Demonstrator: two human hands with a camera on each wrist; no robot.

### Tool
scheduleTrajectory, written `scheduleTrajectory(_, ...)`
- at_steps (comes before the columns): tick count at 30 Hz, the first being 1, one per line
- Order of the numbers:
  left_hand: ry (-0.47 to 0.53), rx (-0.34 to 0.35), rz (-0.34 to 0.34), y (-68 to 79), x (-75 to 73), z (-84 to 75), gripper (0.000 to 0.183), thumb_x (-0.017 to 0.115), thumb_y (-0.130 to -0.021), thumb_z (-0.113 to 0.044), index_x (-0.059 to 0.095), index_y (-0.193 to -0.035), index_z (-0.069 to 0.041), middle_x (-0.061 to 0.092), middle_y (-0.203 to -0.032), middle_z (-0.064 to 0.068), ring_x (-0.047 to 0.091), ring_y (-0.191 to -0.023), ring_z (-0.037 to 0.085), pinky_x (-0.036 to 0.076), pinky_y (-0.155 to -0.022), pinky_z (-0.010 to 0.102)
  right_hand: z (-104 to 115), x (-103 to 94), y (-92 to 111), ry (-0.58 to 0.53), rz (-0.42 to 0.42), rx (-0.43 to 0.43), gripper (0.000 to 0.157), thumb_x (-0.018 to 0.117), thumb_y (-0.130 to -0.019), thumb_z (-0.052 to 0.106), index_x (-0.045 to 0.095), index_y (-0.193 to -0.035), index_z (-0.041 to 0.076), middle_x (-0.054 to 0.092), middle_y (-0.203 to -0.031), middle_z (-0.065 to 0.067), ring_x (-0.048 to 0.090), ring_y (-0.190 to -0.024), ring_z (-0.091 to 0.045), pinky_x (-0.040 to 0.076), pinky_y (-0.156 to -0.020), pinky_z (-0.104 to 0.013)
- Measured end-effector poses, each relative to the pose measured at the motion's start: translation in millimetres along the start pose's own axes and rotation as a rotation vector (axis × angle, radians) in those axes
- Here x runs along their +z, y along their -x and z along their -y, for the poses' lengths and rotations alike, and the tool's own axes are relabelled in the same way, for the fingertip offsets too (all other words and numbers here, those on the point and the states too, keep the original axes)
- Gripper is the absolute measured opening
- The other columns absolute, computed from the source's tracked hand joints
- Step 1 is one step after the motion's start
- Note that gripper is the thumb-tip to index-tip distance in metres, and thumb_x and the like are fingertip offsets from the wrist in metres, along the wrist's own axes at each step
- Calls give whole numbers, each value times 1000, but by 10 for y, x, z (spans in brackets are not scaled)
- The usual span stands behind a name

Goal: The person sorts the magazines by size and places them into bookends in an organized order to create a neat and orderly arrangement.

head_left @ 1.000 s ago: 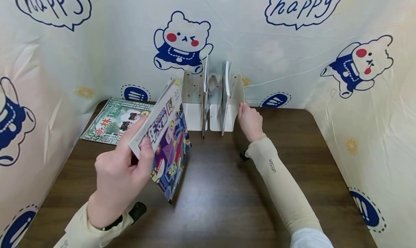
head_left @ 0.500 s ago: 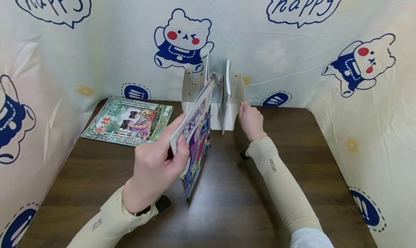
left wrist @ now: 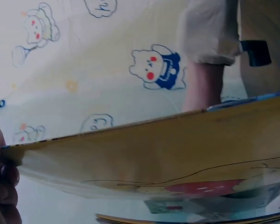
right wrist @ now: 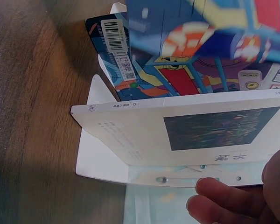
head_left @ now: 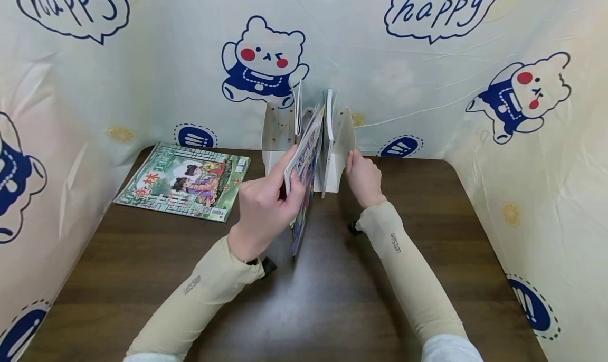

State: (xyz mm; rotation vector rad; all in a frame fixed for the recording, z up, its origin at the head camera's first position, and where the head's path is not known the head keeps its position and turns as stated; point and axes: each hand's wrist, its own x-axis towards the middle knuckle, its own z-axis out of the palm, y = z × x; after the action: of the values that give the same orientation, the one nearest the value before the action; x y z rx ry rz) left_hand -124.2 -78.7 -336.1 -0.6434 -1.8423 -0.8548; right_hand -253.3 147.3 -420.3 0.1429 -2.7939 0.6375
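My left hand [head_left: 263,206] pinches a colourful magazine [head_left: 307,159] by its near upper edge, thumb on the printed cover. The magazine stands on edge, tilted, its far end among the dividers of a white book rack [head_left: 345,140]. In the left wrist view, the magazine [left wrist: 130,156] spans the frame, with fingertips at the left edge. My right hand [head_left: 364,180] grips the rack's right end panel; in the right wrist view its fingers [right wrist: 228,198] lie by that panel. A white book [right wrist: 130,135] stands in the rack near this panel.
A green illustrated magazine [head_left: 185,180] lies flat on the brown wooden table [head_left: 380,298], left of the rack. Another thin book [head_left: 297,106] stands in the rack's left part. A cartoon-printed curtain [head_left: 380,77] surrounds the table at the back and sides.
My left hand has carried the colourful magazine rightward and forward, from left of the rack into the space among its dividers. The green magazine is now uncovered. My right hand stays on the end panel.
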Motion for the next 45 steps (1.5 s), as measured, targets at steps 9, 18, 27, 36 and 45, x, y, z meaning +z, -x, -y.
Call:
scheduleTrajectory(9,-140,36,-124,34,475,323,40,59,-92,-10,70,-128,3,56,-53,7,34,-36,20,22,-36,34,-14,44,-2,13,-21,-11,38,39,-113,28,59,-103,-2,70,-84,-26,69,-71,-46,54,-60,-58)
scheduleTrajectory(18,-377,81,-228,13,837,616,42,61,-88,-14,73,-127,-4,47,-48,5,33,-39,22,26,-39,36,29,23,-1,15,-13,-1,38,38,-114,28,59,-102,-2,70,-85,-27,70,-73,-47,55,-62,-59)
scheduleTrajectory(27,-462,101,-247,45,1027,779,44,62,-87,-15,73,-128,-7,48,-51,6,39,-43,22,32,-42,36,18,-6,-7,20,-10,9,37,39,-113,28,59,-103,-2,70,-85,-27,70,-72,-46,55,-62,-58)
scheduleTrajectory(36,-523,67,-218,158,1131,844,42,63,-90,-18,72,-131,-10,51,-54,7,42,-46,23,35,-45,37,15,-1,12,13,-14,10,37,38,-113,28,59,-104,-2,71,-86,-27,70,-73,-46,55,-62,-59)
scheduleTrajectory(45,-480,41,-249,239,1191,889,39,71,-90,-13,65,-129,-12,58,-64,7,48,-49,23,35,-46,35,15,32,14,18,-25,5,39,37,-114,28,59,-103,-2,70,-86,-28,70,-74,-47,55,-62,-59)
